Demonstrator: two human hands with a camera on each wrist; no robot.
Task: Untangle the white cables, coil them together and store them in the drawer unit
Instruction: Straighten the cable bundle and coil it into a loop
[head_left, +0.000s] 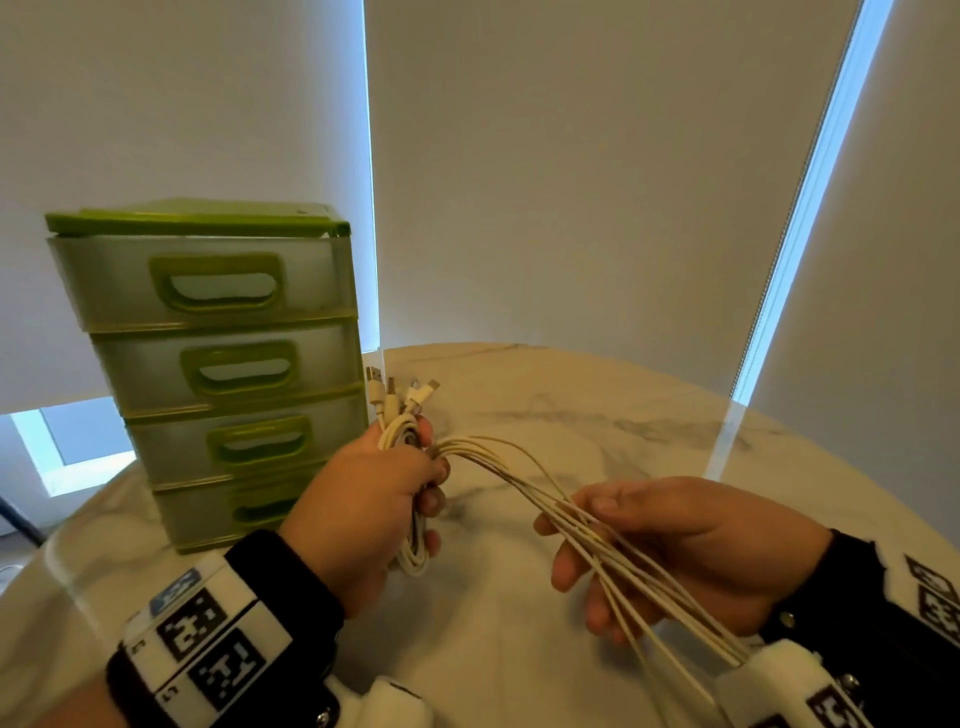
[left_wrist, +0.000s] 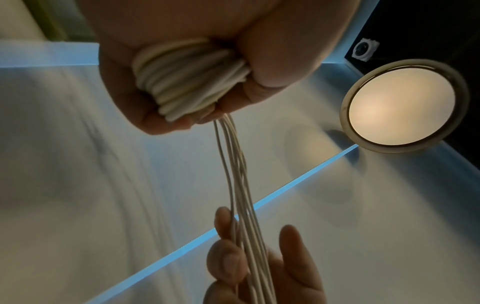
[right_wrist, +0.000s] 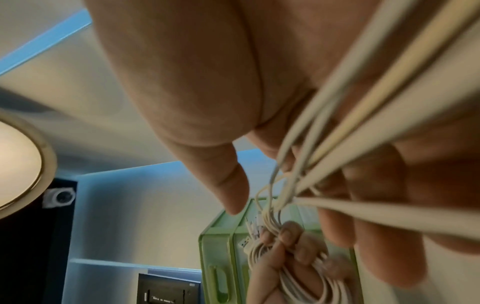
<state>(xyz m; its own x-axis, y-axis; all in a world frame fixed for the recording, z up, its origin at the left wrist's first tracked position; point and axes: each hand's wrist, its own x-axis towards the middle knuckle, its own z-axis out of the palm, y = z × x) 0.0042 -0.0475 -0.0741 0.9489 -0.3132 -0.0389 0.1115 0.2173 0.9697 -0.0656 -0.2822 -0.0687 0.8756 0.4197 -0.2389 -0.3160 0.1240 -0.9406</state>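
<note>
My left hand grips a coiled bundle of white cables, with several plug ends sticking up above the fist. In the left wrist view the coil sits packed inside the curled fingers. Several loose strands run from the coil to my right hand, whose fingers curl loosely round them. The strands cross the right palm in the right wrist view. The green drawer unit stands at the left on the table, all its drawers closed.
The round marble table spreads under both hands, its edge curving at the right. Window blinds hang behind. A round ceiling lamp shows overhead in the left wrist view.
</note>
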